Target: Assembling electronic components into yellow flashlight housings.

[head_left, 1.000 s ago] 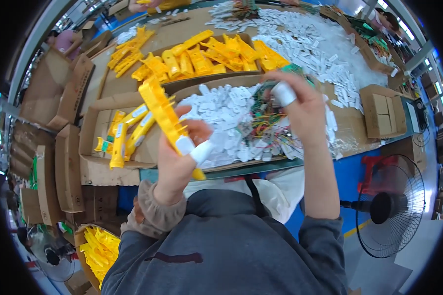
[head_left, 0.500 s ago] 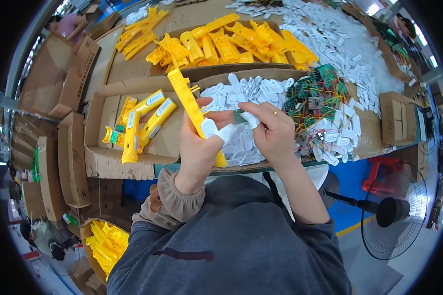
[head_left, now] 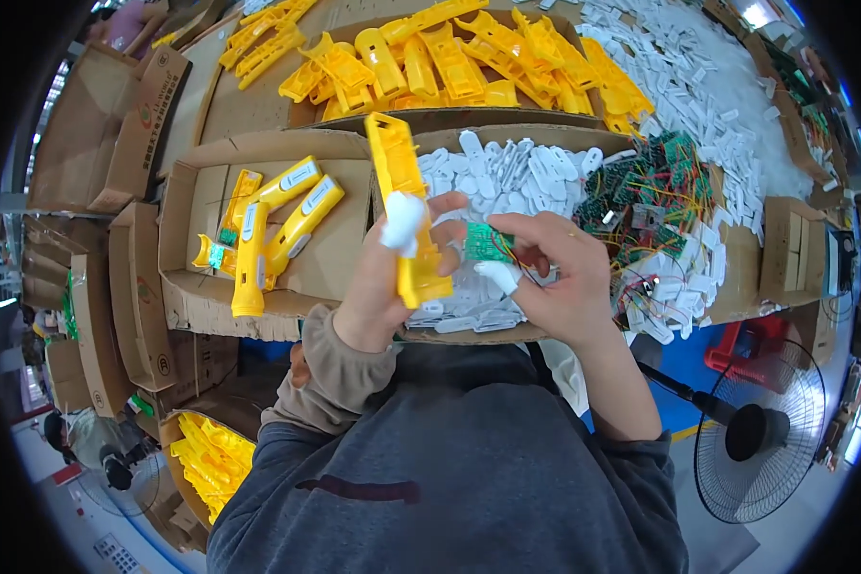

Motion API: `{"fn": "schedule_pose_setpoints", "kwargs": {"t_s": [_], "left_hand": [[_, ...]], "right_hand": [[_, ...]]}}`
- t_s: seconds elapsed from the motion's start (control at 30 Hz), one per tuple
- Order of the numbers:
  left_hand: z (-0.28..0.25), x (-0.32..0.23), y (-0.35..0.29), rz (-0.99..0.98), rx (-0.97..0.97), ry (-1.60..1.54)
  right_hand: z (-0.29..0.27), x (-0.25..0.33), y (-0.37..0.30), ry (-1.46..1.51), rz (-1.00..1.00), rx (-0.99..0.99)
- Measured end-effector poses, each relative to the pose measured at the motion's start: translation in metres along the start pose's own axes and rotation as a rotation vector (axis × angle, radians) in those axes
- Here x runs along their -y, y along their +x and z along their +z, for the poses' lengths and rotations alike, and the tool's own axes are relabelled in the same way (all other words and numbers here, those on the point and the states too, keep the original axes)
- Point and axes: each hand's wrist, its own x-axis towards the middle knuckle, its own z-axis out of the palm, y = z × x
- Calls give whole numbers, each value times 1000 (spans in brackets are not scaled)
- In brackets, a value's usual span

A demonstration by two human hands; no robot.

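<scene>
My left hand (head_left: 378, 287) is closed round a yellow plastic housing half (head_left: 395, 158), its hollow inner side facing up. White wrapping covers the thumb, which presses on the housing. Just to the right, my right hand (head_left: 564, 277) pinches a small green circuit board (head_left: 488, 242) with thin wires running back under the fingers. Its thumb is wrapped in white too. Board and housing are close but apart. Beneath both hands lies a cardboard tray of white plastic covers (head_left: 536, 172). A tangled heap of wired green circuit boards (head_left: 655, 191) spreads to its right.
A cardboard tray (head_left: 340, 239) on the left holds several assembled yellow housings (head_left: 249, 258). Behind it stands a box of yellow housing halves (head_left: 421, 72). Loose white covers (head_left: 679, 77) spread across the far right. A black fan (head_left: 756, 432) stands at the lower right.
The yellow housing has turned in my left hand, so its hollow inside now shows. My right hand has shifted slightly right and down, and the green board now faces up in plain sight.
</scene>
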Motion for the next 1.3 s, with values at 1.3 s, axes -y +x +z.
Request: {"fn": "schedule_pose_setpoints", "kwargs": {"t_s": [1.3], "left_hand": [[22, 5, -13, 94, 193, 447]], "right_hand": [[3, -3, 5, 133, -91, -13]]}}
